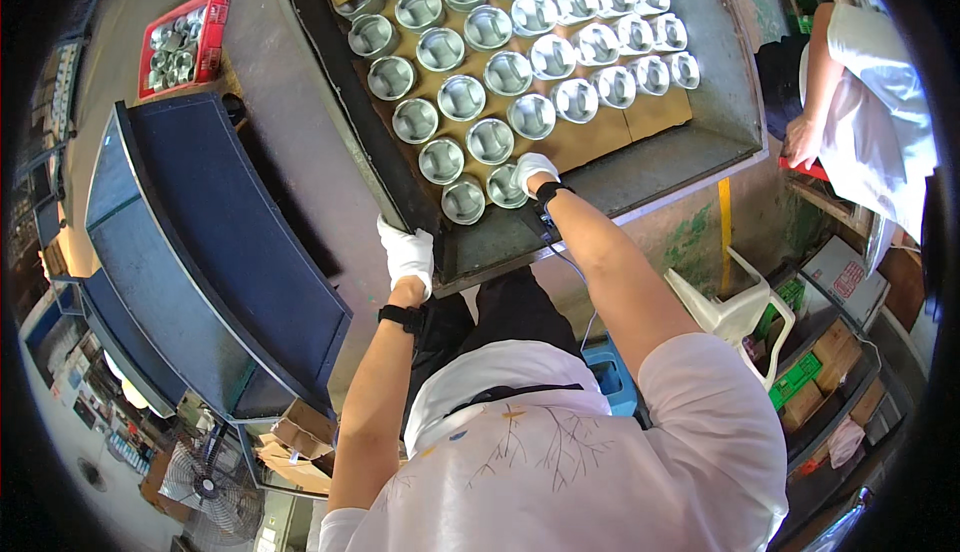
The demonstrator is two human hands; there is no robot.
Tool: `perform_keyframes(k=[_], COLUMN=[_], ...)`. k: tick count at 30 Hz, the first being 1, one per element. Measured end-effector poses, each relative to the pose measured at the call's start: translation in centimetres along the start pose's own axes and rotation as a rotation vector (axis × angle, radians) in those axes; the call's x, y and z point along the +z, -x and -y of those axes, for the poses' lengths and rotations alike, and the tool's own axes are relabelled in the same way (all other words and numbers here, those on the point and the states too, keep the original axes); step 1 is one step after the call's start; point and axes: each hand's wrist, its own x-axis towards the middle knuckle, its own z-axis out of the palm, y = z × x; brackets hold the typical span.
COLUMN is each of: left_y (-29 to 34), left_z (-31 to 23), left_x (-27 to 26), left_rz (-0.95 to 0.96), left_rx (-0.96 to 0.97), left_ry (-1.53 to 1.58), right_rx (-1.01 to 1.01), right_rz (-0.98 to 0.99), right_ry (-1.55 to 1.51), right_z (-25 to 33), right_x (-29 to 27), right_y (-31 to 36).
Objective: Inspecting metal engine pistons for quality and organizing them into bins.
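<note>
Nearest, in the middle of the frame, the left hand, in a white glove, is at the front left corner of the raised-edge counter; its fingers are partly hidden, so I cannot tell whether it grips the edge. A little up and to the right, the gloved right hand has its fingers bent against the right side of a metal cup; how firmly they close on it is hidden. That cup lies just left of this hand and slightly lower in the frame, far nearer to it than to the left hand. Its mouth is round, giving no clear long axis. Another cup stands just beside it, on its left. Beyond, toward the upper middle, more cups stand in rows on cardboard.
</note>
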Motion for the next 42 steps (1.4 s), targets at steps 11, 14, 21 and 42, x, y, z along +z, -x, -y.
perform_keyframes(k=[11, 14, 21, 42], left_y=[-0.4, -0.4, -0.7, -0.7], left_z=[0.5, 0.4, 0.9, 0.6], left_x=[0.2, 0.2, 0.4, 0.4], left_rz=[-0.044, -0.026, -0.052, -0.056], left_rx=[0.022, 0.028, 0.052, -0.01], left_ry=[-0.009, -0.03, -0.059, -0.075], right_rx=[-0.006, -0.038, -0.002, 0.014], right_rz=[0.02, -0.012, 0.01, -0.022], right_ry=[-0.011, -0.022, -0.024, -0.1], right_z=[-0.2, -0.6, -0.8, -1.3], right_x=[0.5, 0.6, 1.0, 0.4], right_y=[-0.2, -0.3, -1.5, -0.8])
